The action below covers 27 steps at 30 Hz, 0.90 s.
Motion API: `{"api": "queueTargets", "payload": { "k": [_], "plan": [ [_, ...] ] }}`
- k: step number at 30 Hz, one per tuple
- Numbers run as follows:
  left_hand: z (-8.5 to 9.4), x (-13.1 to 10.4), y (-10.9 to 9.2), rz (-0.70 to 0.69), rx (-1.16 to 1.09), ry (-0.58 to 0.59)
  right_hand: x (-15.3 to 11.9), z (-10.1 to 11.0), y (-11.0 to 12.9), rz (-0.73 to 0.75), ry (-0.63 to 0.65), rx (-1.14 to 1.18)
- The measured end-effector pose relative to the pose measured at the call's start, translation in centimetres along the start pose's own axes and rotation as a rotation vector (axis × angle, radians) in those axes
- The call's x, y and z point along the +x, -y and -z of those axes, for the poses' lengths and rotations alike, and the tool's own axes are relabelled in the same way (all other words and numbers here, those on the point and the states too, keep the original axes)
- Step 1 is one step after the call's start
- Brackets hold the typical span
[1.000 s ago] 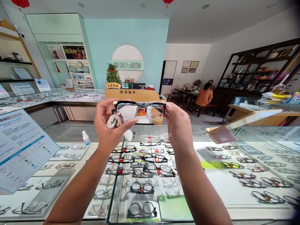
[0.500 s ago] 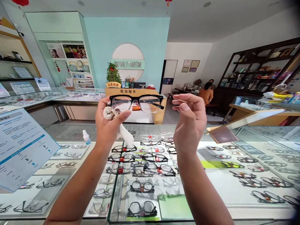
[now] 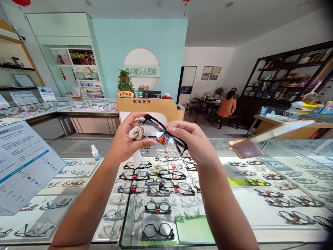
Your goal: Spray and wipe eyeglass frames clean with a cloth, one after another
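Observation:
A pair of black-rimmed eyeglasses (image 3: 154, 126), clear along the lower rims, is held tilted above the glass display counter, its right side lower than its left. My left hand (image 3: 127, 139) grips the left end of the frame, with a bunched pale cloth (image 3: 135, 133) tucked in the same hand and hanging below it. On the upper rim near the bridge and right lens, my right hand (image 3: 194, 140) closes its thumb and fingers. A small red-orange label shows behind the bridge. The fingertips of my right hand are partly hidden.
Rows of eyeglasses (image 3: 156, 232) lie in the glass counter (image 3: 127, 222) below. A small white bottle (image 3: 95, 152) and a printed sign (image 3: 26, 166) stand at left. A tilted mirror-like panel (image 3: 247, 151) is at right. Farther back, a person in orange (image 3: 227, 106) sits at a table.
My right hand has moved left and taken hold of the eyeglasses. The frame has tipped from level, right side down, and come slightly lower. The left hand has shifted a little right.

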<state>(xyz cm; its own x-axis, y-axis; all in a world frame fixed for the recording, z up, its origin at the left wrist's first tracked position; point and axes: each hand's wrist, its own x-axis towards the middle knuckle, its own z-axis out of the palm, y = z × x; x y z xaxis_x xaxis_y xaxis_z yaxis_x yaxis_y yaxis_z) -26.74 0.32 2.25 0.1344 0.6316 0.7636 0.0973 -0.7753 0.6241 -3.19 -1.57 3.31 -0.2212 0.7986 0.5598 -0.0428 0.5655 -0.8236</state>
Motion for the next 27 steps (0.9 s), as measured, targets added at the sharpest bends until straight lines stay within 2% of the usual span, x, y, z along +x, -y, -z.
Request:
{"api": "queueTargets", "payload": {
  "k": [3,6,9,11,15,21,24,27],
  "plan": [
    [0.2,0.0,0.1,-0.052,0.048,-0.008,-0.1,-0.2,0.3,0.014,0.045,-0.011],
    [0.1,0.0,0.1,-0.047,0.047,0.007,-0.1,-0.3,0.4,0.016,0.076,-0.018],
    [-0.3,-0.2,0.1,-0.006,0.024,0.006,0.0,-0.4,0.0,0.040,0.023,-0.027],
    [-0.6,-0.2,0.2,0.024,0.013,-0.052,0.1,-0.5,-0.4,0.085,-0.055,-0.040],
    [-1.0,-0.5,-0.1,0.073,0.100,-0.165,0.3,-0.9,-0.9,0.225,-0.206,-0.127],
    [-1.6,-1.4,-1.9,0.113,0.133,-0.064,0.3,-2.9,-1.5,0.524,-0.394,-0.366],
    [-2.1,-1.6,-2.2,0.148,0.064,-0.073,0.2,-3.8,-1.9,0.671,-0.405,-0.505],
    [-2.3,-1.4,-1.9,0.178,0.020,-0.114,0.0,-4.3,-2.3,0.744,-0.400,-0.600]
  ]
}}
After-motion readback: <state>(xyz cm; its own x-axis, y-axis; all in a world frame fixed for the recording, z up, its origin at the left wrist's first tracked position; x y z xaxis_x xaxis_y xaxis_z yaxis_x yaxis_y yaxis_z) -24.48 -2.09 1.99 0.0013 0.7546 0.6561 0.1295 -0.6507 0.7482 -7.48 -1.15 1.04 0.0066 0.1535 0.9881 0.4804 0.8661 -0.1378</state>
